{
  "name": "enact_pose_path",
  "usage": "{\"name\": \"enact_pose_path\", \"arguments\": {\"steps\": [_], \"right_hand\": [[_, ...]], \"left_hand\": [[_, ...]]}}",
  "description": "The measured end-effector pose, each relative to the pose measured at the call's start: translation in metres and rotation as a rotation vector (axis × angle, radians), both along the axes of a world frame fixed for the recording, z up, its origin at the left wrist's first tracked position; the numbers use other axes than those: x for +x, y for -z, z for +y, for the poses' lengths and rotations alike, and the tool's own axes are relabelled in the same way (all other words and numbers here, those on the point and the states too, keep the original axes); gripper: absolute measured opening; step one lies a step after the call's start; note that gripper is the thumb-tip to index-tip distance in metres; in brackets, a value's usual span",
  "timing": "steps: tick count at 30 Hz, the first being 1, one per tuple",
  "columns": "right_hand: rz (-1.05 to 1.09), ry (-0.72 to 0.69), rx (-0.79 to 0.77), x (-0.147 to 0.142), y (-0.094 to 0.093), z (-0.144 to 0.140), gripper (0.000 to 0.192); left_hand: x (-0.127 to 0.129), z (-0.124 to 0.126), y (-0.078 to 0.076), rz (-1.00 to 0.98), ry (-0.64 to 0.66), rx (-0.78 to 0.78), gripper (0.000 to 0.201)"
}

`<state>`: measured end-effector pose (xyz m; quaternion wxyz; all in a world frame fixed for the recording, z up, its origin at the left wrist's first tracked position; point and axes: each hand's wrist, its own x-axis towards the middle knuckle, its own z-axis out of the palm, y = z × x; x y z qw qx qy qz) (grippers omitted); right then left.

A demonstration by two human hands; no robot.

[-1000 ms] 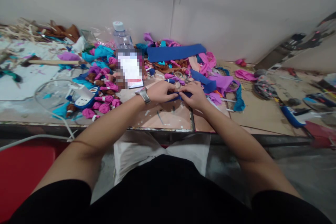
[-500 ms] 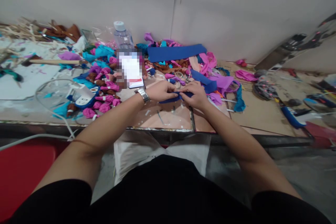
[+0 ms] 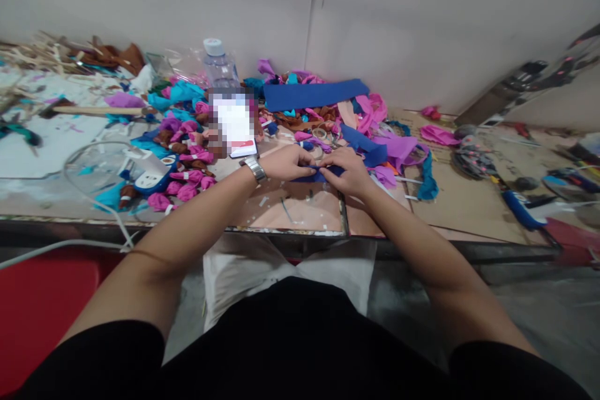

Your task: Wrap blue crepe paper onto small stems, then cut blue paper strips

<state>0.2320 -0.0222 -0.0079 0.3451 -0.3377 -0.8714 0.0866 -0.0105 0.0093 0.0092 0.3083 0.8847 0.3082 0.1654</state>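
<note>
Between my two hands is a narrow dark blue fabric strip [image 3: 310, 176], just above the table near its front edge. My left hand [image 3: 291, 162], with a metal watch [image 3: 256, 170] on the wrist, pinches the strip between thumb and fingers. From the other side my right hand [image 3: 347, 170] is closed on the same strip, its fingertips close to the left thumb. The fingers hide part of the cloth. A wider blue fabric piece [image 3: 316, 95] lies on the heap behind, and another blue strip [image 3: 370, 149] rests just beyond my right hand.
A phone [image 3: 242, 149] leans before a clear bottle [image 3: 220, 69]. Pink and brown fabric bundles [image 3: 187, 190] lie at left beside a blue-and-white power strip [image 3: 154, 178] and its cable. A hammer [image 3: 98, 110] lies farther left. Cardboard [image 3: 450, 194] covers the right side.
The blue strip's lower edge has drawn up and its left end shows less below my left hand. My fingers have shifted slightly; both arms stay nearly in place.
</note>
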Motion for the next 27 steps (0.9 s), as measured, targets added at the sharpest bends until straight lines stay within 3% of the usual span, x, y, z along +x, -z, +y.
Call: {"name": "enact_pose_path", "arguments": {"steps": [7,17,23,27], "right_hand": [[0.01,0.006,-0.003,-0.0013,0.0002,-0.001,0.018],[0.005,-0.04,0.038,-0.0036,-0.0044,-0.0033,0.019],[-0.013,-0.043,0.056,-0.0033,-0.0039,-0.0036,0.018],[-0.02,-0.05,0.081,-0.0034,-0.0042,-0.0038,0.018]], "left_hand": [[-0.0004,-0.0009,-0.0035,-0.023,0.011,-0.104,0.031],[0.0,-0.0026,-0.0042,-0.184,0.087,-0.59,0.024],[0.0002,-0.0029,-0.0046,-0.207,0.102,-0.597,0.024],[0.0002,-0.0048,-0.0054,-0.184,0.011,-0.534,0.036]]}}
